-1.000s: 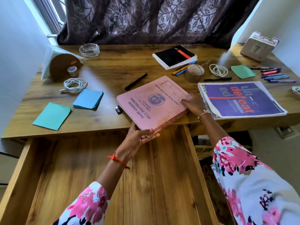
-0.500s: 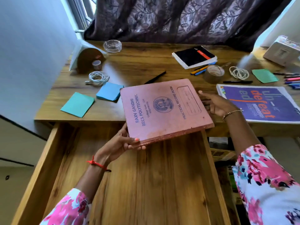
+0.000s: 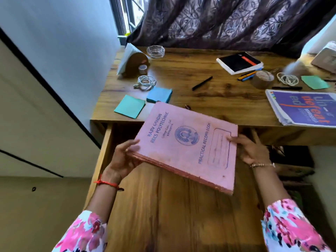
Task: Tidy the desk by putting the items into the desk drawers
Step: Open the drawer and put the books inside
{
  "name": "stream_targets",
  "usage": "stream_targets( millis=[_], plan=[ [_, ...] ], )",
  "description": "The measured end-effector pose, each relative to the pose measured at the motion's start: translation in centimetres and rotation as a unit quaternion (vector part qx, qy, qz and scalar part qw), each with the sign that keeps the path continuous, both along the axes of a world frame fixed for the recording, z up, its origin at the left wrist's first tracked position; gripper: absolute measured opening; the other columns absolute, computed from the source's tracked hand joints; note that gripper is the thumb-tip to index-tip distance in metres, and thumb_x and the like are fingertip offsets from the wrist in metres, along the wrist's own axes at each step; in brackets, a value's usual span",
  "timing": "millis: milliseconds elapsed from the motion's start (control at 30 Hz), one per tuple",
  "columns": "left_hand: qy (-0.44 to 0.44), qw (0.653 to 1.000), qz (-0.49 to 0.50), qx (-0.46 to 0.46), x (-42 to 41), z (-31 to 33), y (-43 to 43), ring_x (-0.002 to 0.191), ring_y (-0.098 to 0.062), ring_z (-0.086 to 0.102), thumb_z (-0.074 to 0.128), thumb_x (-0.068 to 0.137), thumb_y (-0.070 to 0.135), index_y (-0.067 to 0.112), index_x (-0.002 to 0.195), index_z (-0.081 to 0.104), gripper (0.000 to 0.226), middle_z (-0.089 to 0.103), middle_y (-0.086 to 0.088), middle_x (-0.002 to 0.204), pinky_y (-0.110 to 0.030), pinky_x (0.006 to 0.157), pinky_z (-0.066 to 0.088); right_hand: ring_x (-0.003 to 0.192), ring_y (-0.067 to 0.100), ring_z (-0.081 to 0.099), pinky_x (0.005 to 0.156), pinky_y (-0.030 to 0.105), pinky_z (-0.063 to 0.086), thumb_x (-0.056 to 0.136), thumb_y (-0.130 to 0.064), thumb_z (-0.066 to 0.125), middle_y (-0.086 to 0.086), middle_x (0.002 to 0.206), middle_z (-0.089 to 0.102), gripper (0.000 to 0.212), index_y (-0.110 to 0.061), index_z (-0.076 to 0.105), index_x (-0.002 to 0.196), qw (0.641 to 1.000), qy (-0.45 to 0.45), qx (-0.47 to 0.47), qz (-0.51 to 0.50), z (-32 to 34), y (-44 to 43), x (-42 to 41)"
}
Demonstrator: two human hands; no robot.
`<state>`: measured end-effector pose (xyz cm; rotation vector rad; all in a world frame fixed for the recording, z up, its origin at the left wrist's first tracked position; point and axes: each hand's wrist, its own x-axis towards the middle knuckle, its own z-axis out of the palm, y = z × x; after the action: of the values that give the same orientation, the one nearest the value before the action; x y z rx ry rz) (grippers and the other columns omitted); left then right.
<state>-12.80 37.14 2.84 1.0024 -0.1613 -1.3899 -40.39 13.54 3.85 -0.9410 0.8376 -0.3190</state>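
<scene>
Left grip [image 3: 125, 159]: palm up under the pink book's near-left corner, fingers curled round the edge. It has a firm hold there, with a red thread on the wrist.
Teal paper [image 3: 130, 106]: flat on the desk [image 3: 227, 108] by its front-left corner.
White cable [image 3: 146, 81]: coiled just behind the papers, with a small tape roll [image 3: 142, 69] beyond it.
Glass dish [image 3: 155, 51]: right at the back, beside the curtain [image 3: 227, 20].
Blue notepad [image 3: 159, 94]: just beside the teal paper; the book's far corner hides its front edge.
Drawer [image 3: 172, 215]: pulled wide open under the desk, bare wood showing.
Pink book [image 3: 185, 142]: here's the one to watch! It's up in the air between both hands, cover up and tilted, over the open drawer. Its far corner reaches past the desk's front edge, and I can't tell whether it touches anything below.
Black pen [image 3: 202, 83]: lying slantwise mid-desk, well apart from the book.
Black notebook [image 3: 240, 62]: at the back, pencils [image 3: 247, 75] just in front.
Right grip [image 3: 249, 151]: thumb on top of the cover, fingers tucked beneath, clasping the book's right edge. There's a bracelet on the wrist.
Brown tape roll [image 3: 262, 79]: next to the pencils.
Purple magazine [image 3: 303, 110]: flat at the desk's right front edge.
</scene>
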Motion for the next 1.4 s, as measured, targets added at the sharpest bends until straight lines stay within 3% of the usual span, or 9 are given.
stream_targets(
  millis=[167,300,433,633,933,1100,1167,1267,1400],
  plan=[
    [0.001,0.983,0.184,-0.004,-1.8,0.0,2.7,0.095,-0.014,0.059,0.041,0.094,0.024,0.013,0.124,0.053,0.035,0.063,-0.005,0.111,-0.027,0.083,0.045,0.090,0.022,0.070,0.076,0.039,0.059,0.077,0.007,0.043,0.009,0.098,0.073,0.038,-0.005,0.055,0.111,0.991,-0.092,0.052,-0.077,-3.6,8.7,-0.4],
    [-0.274,0.942,0.184,0.065,-5.9,-1.4,4.6,0.135,-0.020,0.033,0.057,0.088,0.004,0.021,0.149,0.002,0.085,0.019,-0.009,0.155,-0.039,0.110,0.031,0.088,0.025,0.070,0.068,0.041,0.060,0.072,0.010,0.047,0.011,0.097,0.073,0.043,-0.006,0.054,0.111,0.980,-0.108,0.111,-0.122,-6.5,14.5,-0.5],
    [-0.528,0.818,0.115,0.199,-7.4,-5.1,6.3,0.140,-0.018,-0.026,0.064,0.086,0.023,0.012,0.147,-0.009,0.096,-0.037,0.003,0.146,-0.032,0.115,-0.005,0.091,0.025,0.069,0.075,0.041,0.059,0.067,0.012,0.053,0.013,0.098,0.072,0.047,-0.005,0.057,0.111,0.968,-0.113,0.165,-0.153,-8.4,18.4,0.5],
    [-0.709,0.630,-0.115,0.295,-5.8,-9.4,6.3,0.133,-0.018,-0.038,0.027,0.093,0.056,0.017,0.144,-0.017,0.077,-0.033,-0.003,0.149,-0.043,0.108,-0.025,0.079,0.021,0.071,0.060,0.040,0.059,0.065,0.012,0.055,0.008,0.086,0.075,0.043,-0.004,0.059,0.105,0.957,-0.072,0.216,-0.179,-10.3,20.9,4.3],
    [-0.740,0.558,-0.302,0.222,-3.0,-12.5,5.8,0.132,-0.016,-0.039,0.017,0.078,0.078,0.022,0.140,-0.025,0.093,-0.036,-0.002,0.145,-0.047,0.110,-0.022,0.097,0.032,0.057,0.067,0.046,0.056,0.084,0.019,0.041,0.021,0.112,0.058,0.049,0.000,0.045,0.128,0.919,-0.095,0.284,-0.255,-12.6,23.6,11.4],
    [-0.748,0.537,-0.367,0.135,-1.7,-13.9,8.2,0.122,-0.001,-0.050,0.015,0.064,0.087,0.035,0.132,-0.038,0.101,-0.043,0.003,0.143,-0.042,0.104,-0.030,0.093,0.030,0.061,0.062,0.040,0.057,0.084,0.012,0.052,0.019,0.111,0.062,0.037,-0.001,0.053,0.118,0.944,0.012,0.221,-0.245,-12.9,25.3,11.7],
    [-0.780,0.506,-0.351,0.106,-1.1,-13.9,8.8,0.128,-0.005,-0.044,0.026,0.069,0.085,0.040,0.134,-0.036,0.100,-0.040,0.002,0.146,-0.043,0.106,-0.023,0.080,0.030,0.068,0.059,0.036,0.060,0.087,0.004,0.053,0.019,0.100,0.066,0.022,-0.004,0.057,0.107,0.968,0.054,0.182,-0.167,-12.6,25.2,10.4],
    [-0.845,0.412,-0.320,0.116,-0.9,-13.7,9.2,0.139,-0.020,-0.030,0.024,0.076,0.076,0.020,0.147,-0.012,0.098,-0.022,-0.008,0.155,-0.049,0.111,0.001,0.055,0.020,0.069,0.054,0.025,0.058,0.090,-0.005,0.054,0.022,0.080,0.064,0.008,0.003,0.057,0.090,0.980,0.145,0.134,-0.033,-12.1,24.3,8.8],
    [-0.852,0.394,-0.315,0.139,0.0,-13.2,9.5,0.142,-0.021,-0.022,0.016,0.079,0.072,0.019,0.149,-0.008,0.091,-0.004,-0.005,0.158,-0.060,0.102,0.031,0.042,0.014,0.060,0.041,0.019,0.049,0.087,-0.006,0.059,0.016,0.065,0.060,0.019,-0.005,0.057,0.068,0.970,0.239,-0.009,0.047,-11.8,22.5,7.8]
  ],
)
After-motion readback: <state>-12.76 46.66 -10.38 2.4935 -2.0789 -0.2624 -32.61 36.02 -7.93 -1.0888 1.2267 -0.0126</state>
